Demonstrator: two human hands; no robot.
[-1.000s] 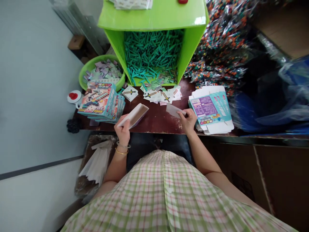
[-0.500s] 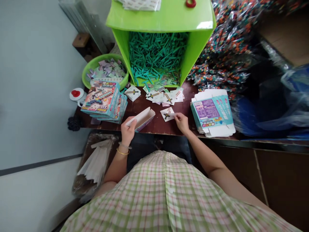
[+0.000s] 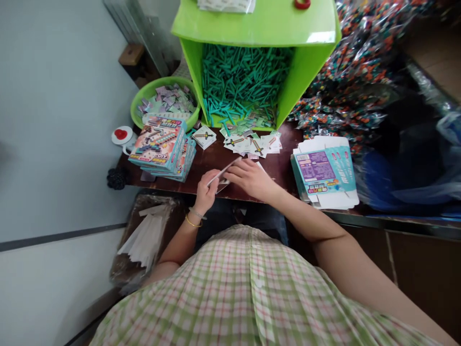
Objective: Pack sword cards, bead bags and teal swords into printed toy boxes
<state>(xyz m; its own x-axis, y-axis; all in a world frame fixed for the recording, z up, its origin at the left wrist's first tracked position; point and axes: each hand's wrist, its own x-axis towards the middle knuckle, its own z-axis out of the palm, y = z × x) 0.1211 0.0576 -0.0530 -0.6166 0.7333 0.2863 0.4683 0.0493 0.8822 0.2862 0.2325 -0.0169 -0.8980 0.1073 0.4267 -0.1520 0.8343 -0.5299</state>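
My left hand (image 3: 206,191) grips a small open cardboard box (image 3: 224,172) near the front edge of the dark wooden table (image 3: 281,166). My right hand (image 3: 250,179) lies over the box's open end, fingers curled against it; what is under them is hidden. Just beyond lie loose printed cards (image 3: 252,143) with sword pictures. A stack of folded colourful boxes (image 3: 162,144) sits to the left of my left hand. A pile of flat unfolded box blanks (image 3: 326,170) lies to the right.
A green bin (image 3: 252,29) on its side holds many teal plastic pieces (image 3: 245,79). A green bowl (image 3: 139,101) of small packets stands at back left, beside a white lid with a red centre (image 3: 121,134). Shiny wrapped bags (image 3: 353,72) pile up on the right. White paper strips (image 3: 144,238) lie below the table.
My right hand carried a card from the table to the box in my left hand and now covers the box's open end. The camera shifted left, so everything sits further right.
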